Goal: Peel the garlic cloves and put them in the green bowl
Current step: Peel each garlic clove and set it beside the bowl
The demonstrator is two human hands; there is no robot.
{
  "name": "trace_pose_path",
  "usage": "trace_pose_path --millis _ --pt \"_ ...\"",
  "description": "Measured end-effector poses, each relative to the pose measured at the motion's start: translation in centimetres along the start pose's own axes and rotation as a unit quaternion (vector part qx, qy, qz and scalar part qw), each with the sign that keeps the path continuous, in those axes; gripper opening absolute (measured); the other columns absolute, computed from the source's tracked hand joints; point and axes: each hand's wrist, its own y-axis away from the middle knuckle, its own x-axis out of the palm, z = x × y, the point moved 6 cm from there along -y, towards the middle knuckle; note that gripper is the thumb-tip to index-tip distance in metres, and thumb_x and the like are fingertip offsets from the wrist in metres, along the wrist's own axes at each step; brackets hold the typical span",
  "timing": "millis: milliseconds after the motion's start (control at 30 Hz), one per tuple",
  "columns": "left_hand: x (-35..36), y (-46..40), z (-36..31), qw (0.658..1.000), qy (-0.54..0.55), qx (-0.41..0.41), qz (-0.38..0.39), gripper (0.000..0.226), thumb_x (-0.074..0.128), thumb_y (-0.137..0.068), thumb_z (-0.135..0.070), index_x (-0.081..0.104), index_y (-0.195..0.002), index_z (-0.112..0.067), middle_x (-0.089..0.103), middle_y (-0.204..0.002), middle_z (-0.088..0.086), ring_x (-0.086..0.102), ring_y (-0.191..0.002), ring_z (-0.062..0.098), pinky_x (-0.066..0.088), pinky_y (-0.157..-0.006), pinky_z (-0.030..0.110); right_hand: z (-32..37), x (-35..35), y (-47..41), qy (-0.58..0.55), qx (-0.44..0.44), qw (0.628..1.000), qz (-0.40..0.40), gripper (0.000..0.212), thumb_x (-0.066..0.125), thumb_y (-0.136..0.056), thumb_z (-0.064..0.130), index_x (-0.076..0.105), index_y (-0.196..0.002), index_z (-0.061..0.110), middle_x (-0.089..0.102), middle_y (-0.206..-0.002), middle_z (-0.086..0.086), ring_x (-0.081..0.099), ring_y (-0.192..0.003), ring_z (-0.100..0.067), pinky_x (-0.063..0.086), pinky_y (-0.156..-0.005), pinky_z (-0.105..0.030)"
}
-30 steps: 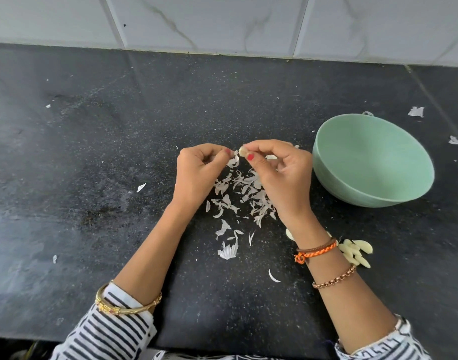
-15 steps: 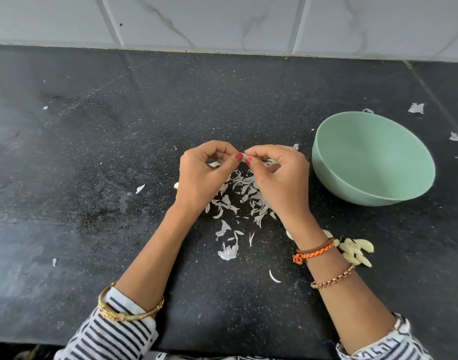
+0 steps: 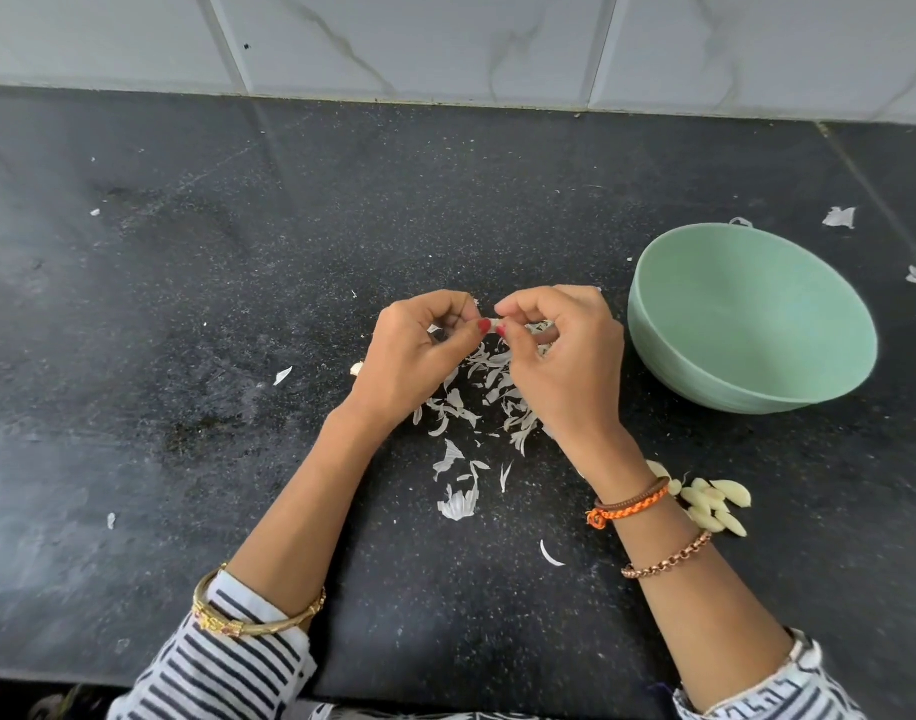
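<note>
Garlic clove (image 3: 492,324) between my thumbs mostly hidden, only pale sliver shows; peeled or not, cannot tell. My left hand (image 3: 419,356) covers most of small pale piece (image 3: 356,368) on counter; clove or skin, unclear. My right hand (image 3: 560,366) hides part of garlic skins (image 3: 476,402). My right wrist covers edge of peeled cloves (image 3: 715,504). Skin scrap (image 3: 740,221) half behind green bowl (image 3: 752,314) rim. Both striped sleeves (image 3: 227,662) cut by bottom edge.

Hands (image 3: 497,350) now closer together, garlic clove (image 3: 492,324) seemingly more hidden.
</note>
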Motion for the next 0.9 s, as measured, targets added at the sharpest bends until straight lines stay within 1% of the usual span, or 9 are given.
trace_pose_path --millis 133,300,400,467,533,600,667,767,900 --pt "0.3 0.0 -0.1 1.0 -0.022 0.008 0.012 0.023 0.056 -0.087 -0.017 0.051 -0.066 -0.012 0.039 -0.05 -0.016 0.033 -0.046 0.001 0.026 -0.048 0.01 0.3 0.0 0.1 0.02 -0.005 1.0 -0.001 0.012 0.069 -0.074 0.008 0.07 -0.083 0.017 0.064 -0.083 -0.003 0.057 -0.085 -0.013 0.053 -0.067 -0.036" --pt "0.5 0.3 -0.8 0.999 0.048 0.024 -0.001 0.026 0.054 -0.089 -0.014 0.052 -0.073 0.006 0.04 -0.059 -0.009 0.032 -0.048 0.001 0.027 -0.048 0.012 0.4 -0.7 -0.2 -0.015 0.019 0.999 -0.025 0.011 0.07 -0.076 0.008 0.07 -0.082 0.017 0.061 -0.077 0.009 0.058 -0.079 -0.01 0.052 -0.066 -0.037" --pt "0.2 0.3 -0.8 0.994 0.099 0.032 -0.024 0.025 0.054 -0.089 -0.019 0.052 -0.073 -0.001 0.041 -0.06 -0.013 0.031 -0.051 0.001 0.027 -0.049 0.015 0.8 -0.8 -0.1 -0.025 0.012 0.999 -0.038 0.006 0.069 -0.077 0.013 0.069 -0.082 0.017 0.063 -0.076 0.008 0.059 -0.076 -0.013 0.048 -0.068 -0.026" --pt "0.2 0.4 -1.0 0.997 0.027 0.068 -0.032 0.024 0.053 -0.088 -0.027 0.053 -0.073 -0.009 0.048 -0.064 -0.01 0.036 -0.057 0.002 0.031 -0.054 0.016 0.6 -0.7 -0.1 -0.05 0.03 0.998 -0.028 0.006 0.07 -0.077 0.011 0.07 -0.081 0.016 0.064 -0.074 0.009 0.062 -0.072 -0.013 0.046 -0.074 -0.018" --pt "0.3 0.5 -1.0 0.996 -0.005 0.08 -0.037 0.016 0.05 -0.088 -0.029 0.054 -0.077 -0.018 0.056 -0.071 0.003 0.04 -0.061 0.002 0.033 -0.056 0.017 0.3 -0.6 -0.4 -0.101 0.051 0.994 -0.005 0.007 0.07 -0.079 0.012 0.07 -0.081 0.019 0.065 -0.072 0.014 0.064 -0.069 -0.009 0.05 -0.066 -0.026" --pt "0.4 0.4 -0.9 0.997 0.062 0.047 -0.03 0.013 0.05 -0.089 -0.027 0.053 -0.078 -0.022 0.057 -0.071 0.006 0.038 -0.058 0.003 0.033 -0.053 0.021 0.6 -0.5 -0.6 -0.129 0.041 0.991 0.017 0.012 0.07 -0.08 0.012 0.07 -0.084 0.022 0.065 -0.074 0.017 0.063 -0.07 -0.006 0.051 -0.056 -0.03" --pt "0.4 0.3 -0.9 0.991 0.127 0.022 -0.031 0.011 0.05 -0.092 -0.019 0.052 -0.081 -0.02 0.056 -0.071 -0.004 0.04 -0.055 0.0 0.036 -0.053 0.017 1.1 -0.3 -0.6 -0.122 0.009 0.992 0.032 0.016 0.071 -0.08 0.01 0.072 -0.09 0.022 0.066 -0.077 0.015 0.062 -0.077 -0.007 0.053 -0.056 -0.032" --pt "0.2 0.3 -0.9 0.985 0.17 0.009 -0.036 0.01 0.045 -0.091 -0.011 0.051 -0.084 -0.015 0.055 -0.079 0.008 0.048 -0.062 -0.002 0.04 -0.059 0.01 1.6 0.2 -0.2 -0.084 -0.039 0.995 0.036 0.023 0.068 -0.079 0.013 0.071 -0.101 0.019 0.064 -0.078 0.012 0.058 -0.087 -0.017 0.053 -0.06 -0.035" --pt "0.2 0.2 -0.6 0.985 0.172 -0.01 -0.03 0.009 0.045 -0.09 -0.016 0.051 -0.084 -0.014 0.051 -0.081 0.014 0.043 -0.069 0.016 0.038 -0.056 0.017 1.8 0.1 -0.2 -0.048 -0.074 0.996 0.014 0.024 0.064 -0.08 0.016 0.071 -0.103 0.017 0.059 -0.076 0.015 0.055 -0.085 -0.019 0.052 -0.057 -0.038"
